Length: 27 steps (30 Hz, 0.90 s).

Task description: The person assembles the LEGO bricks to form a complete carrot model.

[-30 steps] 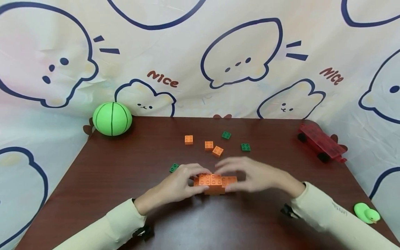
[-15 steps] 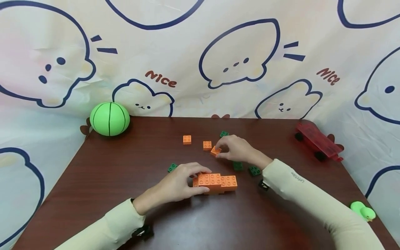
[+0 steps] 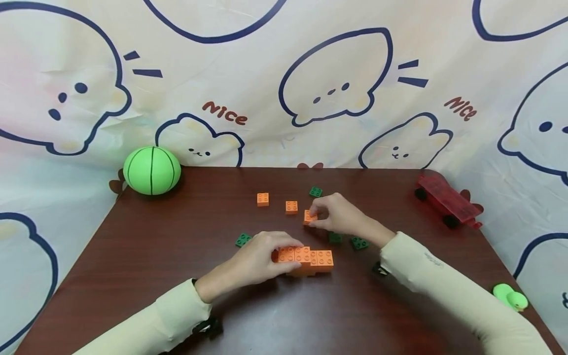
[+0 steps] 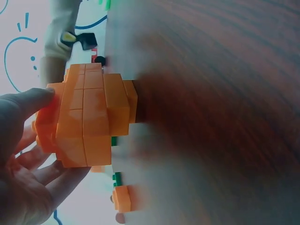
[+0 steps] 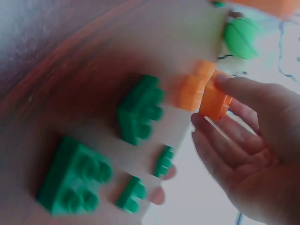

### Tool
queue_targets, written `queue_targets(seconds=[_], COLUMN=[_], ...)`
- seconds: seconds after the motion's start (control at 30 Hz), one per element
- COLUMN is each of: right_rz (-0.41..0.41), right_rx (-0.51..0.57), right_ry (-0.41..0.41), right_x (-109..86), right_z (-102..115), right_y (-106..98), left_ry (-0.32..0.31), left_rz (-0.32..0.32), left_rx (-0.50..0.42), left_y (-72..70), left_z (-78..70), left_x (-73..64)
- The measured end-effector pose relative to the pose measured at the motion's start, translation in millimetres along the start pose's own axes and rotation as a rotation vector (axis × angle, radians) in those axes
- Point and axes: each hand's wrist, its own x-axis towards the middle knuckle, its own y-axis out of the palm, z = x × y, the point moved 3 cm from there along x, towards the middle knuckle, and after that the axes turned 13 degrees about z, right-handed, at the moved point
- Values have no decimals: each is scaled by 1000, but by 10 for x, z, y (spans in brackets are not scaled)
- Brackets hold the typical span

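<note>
My left hand [image 3: 257, 261] grips the left part of a stepped structure of joined orange toy bricks [image 3: 321, 260], thumb on the near side and fingers behind. The left wrist view shows the stacked layers of this brick structure [image 4: 96, 105] close up. Farther back, my right hand [image 3: 341, 215] pinches a small orange brick [image 5: 213, 101] between thumb and fingertips. Two loose orange bricks, one at the left [image 3: 263, 199] and one nearer [image 3: 291, 207], lie beyond it. Several green bricks [image 3: 359, 243] lie around, one partly behind the right wrist.
On the brown table [image 3: 177, 256] a green ball [image 3: 152, 170] sits at the back left. A red toy with black wheels [image 3: 448, 197] stands at the back right, and a green rubber duck [image 3: 510, 297] near the right edge. A printed cloth [image 3: 262, 84] hangs behind.
My right hand has left the brick structure, reached to the loose orange bricks and taken hold of one, which has turned and shifted slightly. My left hand keeps its grip on the structure.
</note>
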Motion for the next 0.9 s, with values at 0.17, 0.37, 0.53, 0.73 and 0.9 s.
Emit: queue_targets(seconds=[0.17,0.37,0.53,0.73,0.9], right_rz=[-18,-22,-24,-25,-21], right_rx=[67,72,67,52,47], right_ry=[-119,-256,-330,-340,-345], right_x=[-342,-690,-788,-762,-741], right_z=[196,426,522,535,527], right_y=[-178,-150,7,114,127], left_ry=[12,9,5,-6,5], left_rz=[-21,-22,-12,-1,-7], left_rx=[22,5,-9,-32,-44], left_y=[-20,-20,-14,-14,-17], left_z=[3,10,32,50,52], left_x=[-22,-28,-16,-19,-16])
